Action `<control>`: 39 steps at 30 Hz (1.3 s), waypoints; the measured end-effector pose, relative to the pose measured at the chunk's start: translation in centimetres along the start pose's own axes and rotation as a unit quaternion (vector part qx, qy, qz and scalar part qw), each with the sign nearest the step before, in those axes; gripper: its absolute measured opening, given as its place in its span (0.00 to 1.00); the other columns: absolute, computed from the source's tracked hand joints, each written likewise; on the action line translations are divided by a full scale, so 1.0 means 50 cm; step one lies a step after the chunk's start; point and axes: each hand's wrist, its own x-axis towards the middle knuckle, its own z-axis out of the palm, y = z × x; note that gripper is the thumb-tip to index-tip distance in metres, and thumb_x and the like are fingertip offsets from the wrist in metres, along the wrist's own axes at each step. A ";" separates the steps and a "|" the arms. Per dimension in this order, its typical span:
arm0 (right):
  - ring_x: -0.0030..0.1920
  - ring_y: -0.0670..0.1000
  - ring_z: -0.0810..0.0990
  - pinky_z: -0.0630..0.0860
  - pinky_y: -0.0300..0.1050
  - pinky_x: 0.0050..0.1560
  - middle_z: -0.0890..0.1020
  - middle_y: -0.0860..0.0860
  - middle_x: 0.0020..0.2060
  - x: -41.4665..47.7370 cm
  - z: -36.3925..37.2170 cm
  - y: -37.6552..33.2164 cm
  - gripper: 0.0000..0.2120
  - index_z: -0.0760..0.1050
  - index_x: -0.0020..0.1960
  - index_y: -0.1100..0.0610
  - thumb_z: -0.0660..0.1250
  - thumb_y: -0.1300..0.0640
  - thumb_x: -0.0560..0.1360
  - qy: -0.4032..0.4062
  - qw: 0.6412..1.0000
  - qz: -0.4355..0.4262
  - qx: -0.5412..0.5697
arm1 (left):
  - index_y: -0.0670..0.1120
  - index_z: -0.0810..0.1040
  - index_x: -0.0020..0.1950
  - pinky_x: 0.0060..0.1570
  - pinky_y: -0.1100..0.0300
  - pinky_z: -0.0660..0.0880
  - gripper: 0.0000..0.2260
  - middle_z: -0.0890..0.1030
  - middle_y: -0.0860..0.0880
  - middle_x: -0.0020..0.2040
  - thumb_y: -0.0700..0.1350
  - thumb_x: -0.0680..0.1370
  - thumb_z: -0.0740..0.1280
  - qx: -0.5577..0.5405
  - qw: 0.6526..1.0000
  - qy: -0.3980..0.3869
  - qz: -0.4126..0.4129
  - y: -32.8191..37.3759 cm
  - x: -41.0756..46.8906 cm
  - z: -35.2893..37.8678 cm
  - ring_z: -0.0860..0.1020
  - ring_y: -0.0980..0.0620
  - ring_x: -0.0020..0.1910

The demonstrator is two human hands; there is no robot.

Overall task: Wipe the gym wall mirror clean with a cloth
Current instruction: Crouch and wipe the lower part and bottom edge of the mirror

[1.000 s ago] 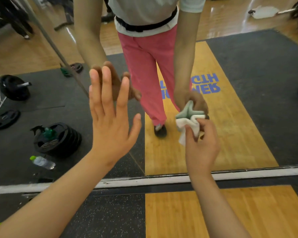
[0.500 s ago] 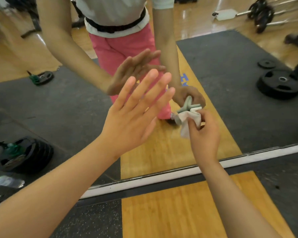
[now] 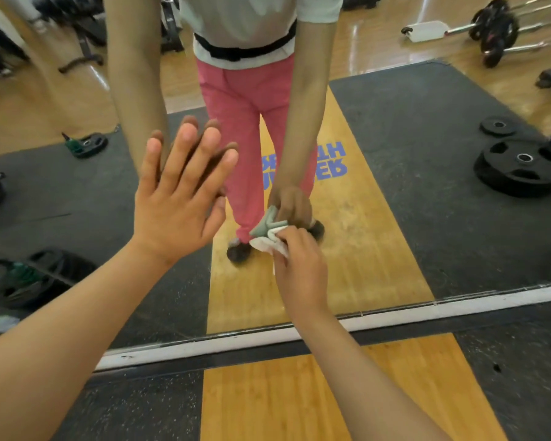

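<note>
The wall mirror [image 3: 427, 192] fills the upper part of the head view and shows my reflection in pink trousers. My left hand [image 3: 178, 198] is flat and open, fingertips on the glass, meeting its own reflection. My right hand [image 3: 299, 268] is shut on a small white cloth [image 3: 268, 241], bunched up and pressed against the low part of the mirror, just above the white bottom frame [image 3: 458, 308]. The cloth's reflection touches it from above.
Rubber and wood flooring [image 3: 283, 396] runs up to the mirror's base. In the reflection are weight plates [image 3: 519, 168] at right, more plates [image 3: 29, 281] and a bottle [image 3: 0, 323] at left, and a barbell [image 3: 497, 30] at top right.
The view swung back and forth sideways. My left hand straightened from a tilted pose to fingers pointing up on the glass. My right hand kept the cloth on the lower mirror.
</note>
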 end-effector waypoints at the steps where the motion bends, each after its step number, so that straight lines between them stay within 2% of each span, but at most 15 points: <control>1: 0.42 0.55 0.76 0.71 0.47 0.36 0.77 0.51 0.41 0.006 -0.016 0.009 0.08 0.74 0.47 0.56 0.71 0.64 0.73 0.010 1.000 0.015 0.006 | 0.47 0.47 0.81 0.77 0.47 0.38 0.32 0.40 0.48 0.81 0.49 0.80 0.56 0.001 1.000 0.001 0.000 0.001 0.000 -0.001 0.40 0.47 0.80; 6: 0.47 0.55 0.74 0.70 0.47 0.46 0.76 0.52 0.44 0.053 -0.144 0.088 0.07 0.73 0.49 0.58 0.68 0.65 0.74 0.086 0.991 0.104 0.025 | 0.47 0.46 0.81 0.77 0.47 0.37 0.33 0.40 0.48 0.81 0.50 0.79 0.56 0.007 1.000 -0.001 0.003 0.000 0.000 -0.001 0.39 0.47 0.80; 9: 0.46 0.52 0.74 0.65 0.36 0.42 0.75 0.49 0.45 0.071 -0.206 0.134 0.09 0.69 0.49 0.53 0.67 0.64 0.76 0.136 0.975 0.174 0.039 | 0.47 0.46 0.81 0.77 0.47 0.37 0.33 0.40 0.48 0.81 0.50 0.79 0.56 0.002 1.000 0.003 0.002 0.003 0.001 0.000 0.39 0.48 0.80; 12: 0.46 0.48 0.73 0.66 0.27 0.43 0.75 0.48 0.46 0.073 -0.211 0.139 0.08 0.69 0.49 0.53 0.67 0.62 0.76 0.152 0.969 0.192 0.040 | 0.47 0.47 0.81 0.77 0.47 0.37 0.33 0.40 0.48 0.81 0.50 0.79 0.56 0.001 1.000 0.010 0.000 0.004 0.000 0.002 0.40 0.48 0.80; 14: 0.47 0.48 0.73 0.66 0.30 0.45 0.75 0.47 0.47 0.068 -0.187 0.127 0.07 0.70 0.51 0.55 0.67 0.63 0.77 0.159 0.966 0.199 0.042 | 0.47 0.48 0.81 0.77 0.47 0.37 0.33 0.41 0.48 0.81 0.50 0.79 0.56 -0.004 1.000 0.012 -0.004 0.004 0.001 0.002 0.40 0.47 0.80; 17: 0.49 0.51 0.74 0.69 0.41 0.48 0.76 0.50 0.48 0.048 -0.126 0.085 0.08 0.73 0.53 0.59 0.67 0.65 0.75 0.138 0.974 0.174 0.045 | 0.47 0.47 0.81 0.77 0.47 0.37 0.32 0.41 0.49 0.81 0.50 0.79 0.56 -0.016 1.000 0.009 -0.006 0.007 -0.001 0.001 0.40 0.48 0.80; 21: 0.46 0.50 0.74 0.66 0.34 0.45 0.76 0.50 0.45 0.025 -0.071 0.031 0.07 0.74 0.50 0.61 0.69 0.67 0.74 0.063 0.992 0.096 0.049 | 0.46 0.47 0.81 0.77 0.47 0.36 0.33 0.40 0.48 0.81 0.49 0.79 0.56 -0.013 1.000 0.005 -0.004 0.005 0.003 -0.002 0.39 0.47 0.80; 24: 0.46 0.53 0.76 0.70 0.43 0.44 0.77 0.51 0.45 0.033 -0.095 0.048 0.08 0.74 0.50 0.60 0.69 0.68 0.74 0.048 0.995 0.077 0.031 | 0.45 0.51 0.81 0.77 0.45 0.37 0.31 0.41 0.49 0.81 0.47 0.80 0.58 -0.048 0.998 -0.008 -0.031 0.017 0.006 -0.018 0.40 0.47 0.80; 26: 0.47 0.54 0.76 0.72 0.47 0.45 0.77 0.51 0.45 0.043 -0.124 0.068 0.07 0.74 0.50 0.59 0.68 0.67 0.74 0.051 0.994 0.096 0.019 | 0.45 0.56 0.79 0.77 0.45 0.38 0.28 0.43 0.49 0.82 0.48 0.80 0.60 -0.102 0.992 -0.021 -0.067 0.038 0.008 -0.035 0.41 0.47 0.80; 29: 0.48 0.53 0.75 0.73 0.48 0.46 0.75 0.48 0.45 0.062 -0.165 0.089 0.05 0.73 0.50 0.58 0.67 0.65 0.75 0.039 0.994 0.101 0.008 | 0.47 0.58 0.76 0.77 0.45 0.42 0.25 0.52 0.44 0.78 0.48 0.80 0.60 -0.158 0.984 -0.014 -0.083 0.068 0.023 -0.054 0.44 0.46 0.80; 31: 0.47 0.51 0.74 0.69 0.43 0.46 0.74 0.47 0.45 0.073 -0.192 0.107 0.06 0.73 0.50 0.58 0.66 0.66 0.75 0.065 0.992 0.107 -0.004 | 0.47 0.61 0.75 0.78 0.47 0.45 0.25 0.55 0.44 0.76 0.46 0.79 0.61 -0.159 0.986 -0.003 -0.050 0.089 0.037 -0.058 0.47 0.48 0.80; 34: 0.45 0.48 0.72 0.64 0.38 0.43 0.74 0.48 0.44 0.088 -0.239 0.142 0.11 0.70 0.49 0.52 0.66 0.66 0.75 0.118 0.982 0.149 0.002 | 0.46 0.65 0.74 0.78 0.48 0.47 0.24 0.57 0.45 0.76 0.45 0.77 0.63 -0.159 0.987 0.003 -0.005 0.130 0.058 -0.059 0.49 0.49 0.80; 39: 0.45 0.48 0.76 0.75 0.49 0.47 0.77 0.46 0.43 0.115 -0.299 0.186 0.08 0.71 0.49 0.51 0.67 0.61 0.76 0.193 0.951 0.237 0.046 | 0.45 0.64 0.74 0.76 0.45 0.50 0.29 0.56 0.45 0.77 0.44 0.74 0.67 -0.153 0.987 -0.012 0.039 0.191 0.101 -0.044 0.55 0.43 0.77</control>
